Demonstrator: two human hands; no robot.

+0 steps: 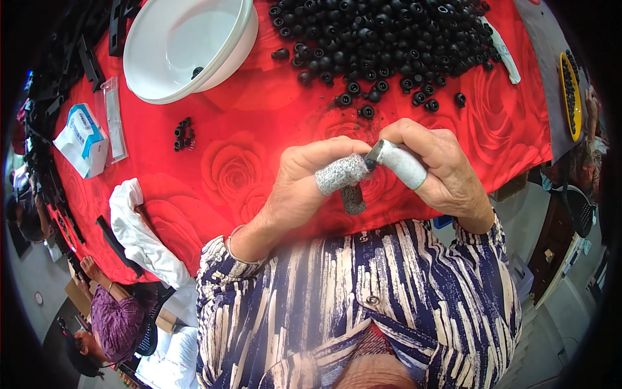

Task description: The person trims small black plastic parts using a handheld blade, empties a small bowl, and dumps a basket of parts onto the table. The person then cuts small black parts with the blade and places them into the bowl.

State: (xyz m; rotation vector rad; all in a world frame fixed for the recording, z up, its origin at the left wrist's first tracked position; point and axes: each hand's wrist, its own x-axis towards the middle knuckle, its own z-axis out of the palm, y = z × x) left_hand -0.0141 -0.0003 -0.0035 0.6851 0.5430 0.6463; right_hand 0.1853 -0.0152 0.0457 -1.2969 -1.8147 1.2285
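Red rose tablecloth [259, 129] under two hands working on one small dark part.

Both hands meet over the table's near edge. Left hand [304, 188] and right hand [434, 168] wear grey finger covers [343, 172] and pinch the small dark part [374, 153] between them, fingers pressed tight. It looks like a fitting step; next needs a steady squeeze. More black round pieces [382, 39] lie piled beyond, beside a white bowl [240, 39].

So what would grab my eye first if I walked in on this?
Likely the red rose-patterned tablecloth, and the heap of small black round parts at its far right. Then the big white bowl at far left, and, nearest the person, the left hand and right hand pinching a small dark piece between grey-sleeved fingers.
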